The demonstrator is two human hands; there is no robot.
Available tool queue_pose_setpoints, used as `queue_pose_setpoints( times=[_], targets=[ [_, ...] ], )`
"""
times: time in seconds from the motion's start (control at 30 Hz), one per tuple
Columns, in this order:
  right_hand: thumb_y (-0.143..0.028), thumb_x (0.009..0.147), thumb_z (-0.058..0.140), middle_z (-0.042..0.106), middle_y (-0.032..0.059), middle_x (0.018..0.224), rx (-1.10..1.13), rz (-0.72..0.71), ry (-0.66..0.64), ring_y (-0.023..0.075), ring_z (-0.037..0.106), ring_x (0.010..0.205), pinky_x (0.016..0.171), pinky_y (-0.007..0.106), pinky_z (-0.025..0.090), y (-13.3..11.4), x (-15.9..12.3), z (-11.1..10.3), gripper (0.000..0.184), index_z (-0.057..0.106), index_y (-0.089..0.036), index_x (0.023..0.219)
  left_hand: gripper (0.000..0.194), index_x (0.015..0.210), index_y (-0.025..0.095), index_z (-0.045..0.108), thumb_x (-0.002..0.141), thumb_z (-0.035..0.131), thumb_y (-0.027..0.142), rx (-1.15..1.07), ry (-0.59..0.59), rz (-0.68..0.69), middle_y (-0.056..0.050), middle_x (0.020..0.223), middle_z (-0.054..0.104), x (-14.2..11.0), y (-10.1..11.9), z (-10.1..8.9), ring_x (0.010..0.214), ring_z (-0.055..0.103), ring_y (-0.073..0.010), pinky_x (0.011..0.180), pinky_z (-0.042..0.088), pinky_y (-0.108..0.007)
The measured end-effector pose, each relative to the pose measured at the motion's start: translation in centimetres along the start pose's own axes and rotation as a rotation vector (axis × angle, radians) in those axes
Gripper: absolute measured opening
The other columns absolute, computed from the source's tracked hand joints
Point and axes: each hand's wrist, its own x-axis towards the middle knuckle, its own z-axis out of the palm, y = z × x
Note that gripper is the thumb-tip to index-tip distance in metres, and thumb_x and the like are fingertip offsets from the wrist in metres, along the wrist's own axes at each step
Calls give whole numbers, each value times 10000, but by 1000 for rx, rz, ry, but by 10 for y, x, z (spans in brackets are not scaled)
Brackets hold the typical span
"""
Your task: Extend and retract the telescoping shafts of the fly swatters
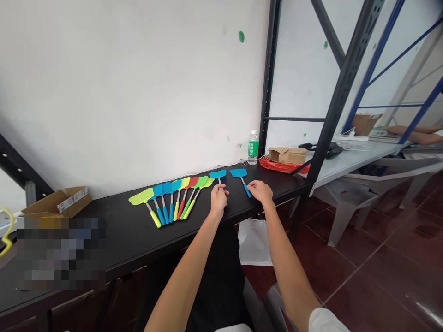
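Nearest of all, two bare forearms reach in over the near edge of the black table (128,240), and here is the left hand (218,197), fingers curled together around the left-side blue swatter (218,174); its grip is hidden under the palm, with a bit of metal shaft peeping out beyond. A sound hold, I'd say: low on the stick, so a small turn of the wrist should swing the head.

Over to the right, the right hand (260,190) has thumb and fingertips bunched together at the blue handle of the right-side blue swatter (238,173). Pinching it, or merely touching? Can't tell from here! A light touch near the handle's end looks wise; pressing hard could tip the head up. Both blue heads point to the far side, a small gap between them, and lining up the handles would probably help keep them from crossing.

Left of the hands, the row of swatters (158,190) fans out, heads overlapping, handles towards the near edge; best to keep the left wrist clear of the green end, as a nudge could shift several at once.

Farther off, a green-labelled bottle (253,148) stands upright by the white wall (138,92); elbow room seems ample.
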Motion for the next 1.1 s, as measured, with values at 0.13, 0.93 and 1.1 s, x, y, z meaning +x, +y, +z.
queue_pose_setpoints(
  times=[0.13,0.93,1.1],
  targets=[
    [-446,832,580,767,28,1031,15,-10,10,283,688,1022,830,357,498,0,0,2,258,751,-302,960,391,1204,187,472,979,339,477,121,103,-36,-103,874,640,25,8,24,511,480,-112,499,343,-273],
    [-596,812,602,683,44,1173,-54,-119,15,268,663,1063,859,371,482,-18,-7,13,455,674,-323,1168,267,1058,250,673,923,445,218,962,21,389,-47,1024,711,-50,27,-26,902,666,-212,774,478,-305],
    [-549,824,597,661,77,1154,-19,-118,80,283,649,1056,840,381,487,-20,-7,20,438,671,-296,1174,290,1084,224,671,952,442,343,1105,256,377,-82,1120,696,-127,10,-138,1024,640,-268,896,478,-377]
  ],
)
